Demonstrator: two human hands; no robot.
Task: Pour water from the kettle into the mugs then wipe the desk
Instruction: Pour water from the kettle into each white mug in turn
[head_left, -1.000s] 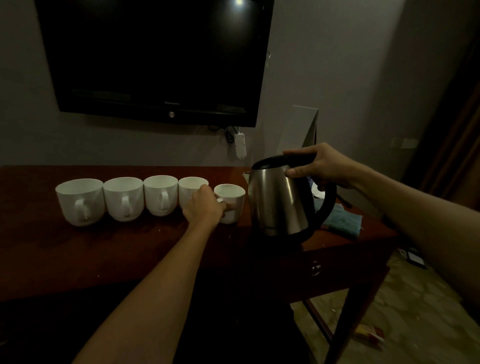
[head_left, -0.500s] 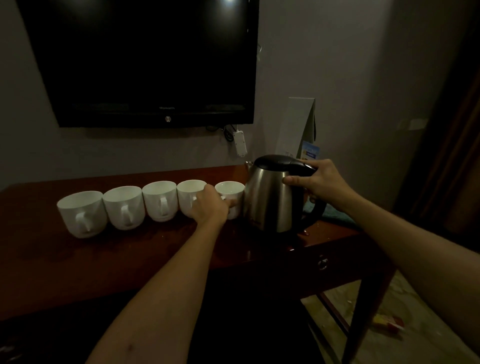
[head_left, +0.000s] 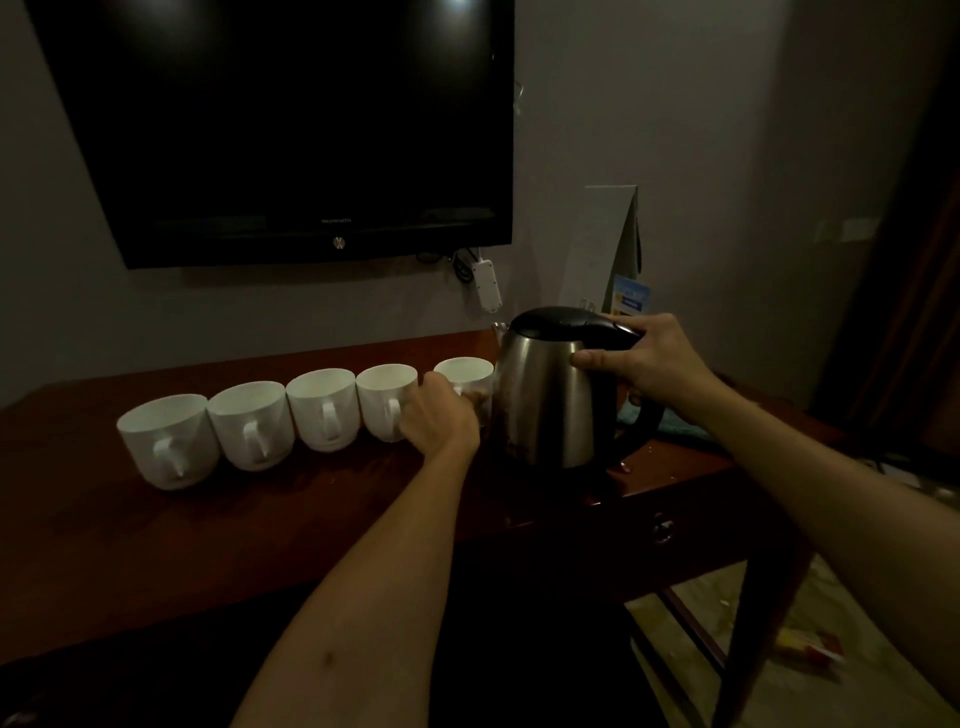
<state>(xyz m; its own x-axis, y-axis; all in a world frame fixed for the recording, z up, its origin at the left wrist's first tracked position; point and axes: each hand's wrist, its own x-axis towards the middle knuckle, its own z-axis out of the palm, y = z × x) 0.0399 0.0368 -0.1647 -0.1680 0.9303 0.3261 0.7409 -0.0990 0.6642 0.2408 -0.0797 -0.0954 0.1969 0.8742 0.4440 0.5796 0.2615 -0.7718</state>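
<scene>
A steel kettle (head_left: 550, 400) with a black lid and handle stands upright on the dark wooden desk (head_left: 260, 519). My right hand (head_left: 644, 364) grips the top of its handle. Several white mugs stand in a row to its left, handles toward me. My left hand (head_left: 441, 415) holds the rightmost mug (head_left: 465, 371) at its handle, right beside the kettle. The mug next to it (head_left: 384, 400) touches my hand's left side. A blue cloth (head_left: 675, 423) lies behind the kettle, mostly hidden by my right arm.
A black television (head_left: 291, 130) hangs on the wall above the mugs, a white adapter (head_left: 485, 286) dangling below it. A white card box (head_left: 608, 249) stands behind the kettle. The desk's right edge and leg (head_left: 748, 623) drop to a littered floor.
The kettle has gone from lifted off the desk to upright on it beside the rightmost mug. My view has shifted up and left. My left hand stays on the mug.
</scene>
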